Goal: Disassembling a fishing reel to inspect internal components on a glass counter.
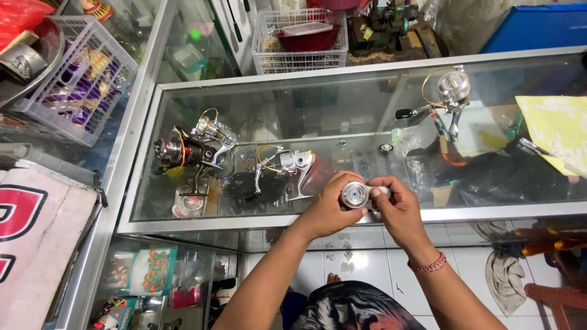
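Both my hands meet over the near edge of a glass display counter (367, 91). My left hand (327, 208) grips a small round silver spool part (353, 195) of a fishing reel. My right hand (394, 205), with a red braided band on the wrist, pinches the same part from the right side. Just beyond my hands a silver fishing reel body (287, 168) with a gold bail lies on the glass. A tiny ring (386, 147) and a small screw-like piece (342, 143) rest on the glass farther back.
A dark and silver reel (189, 150) stands at the counter's left, another silver reel (449, 91) at the back right. A yellow paper (559, 125) lies at the right edge. White baskets (299, 43) stand behind and left. Grey cloth (504, 278) lies on the tiled floor.
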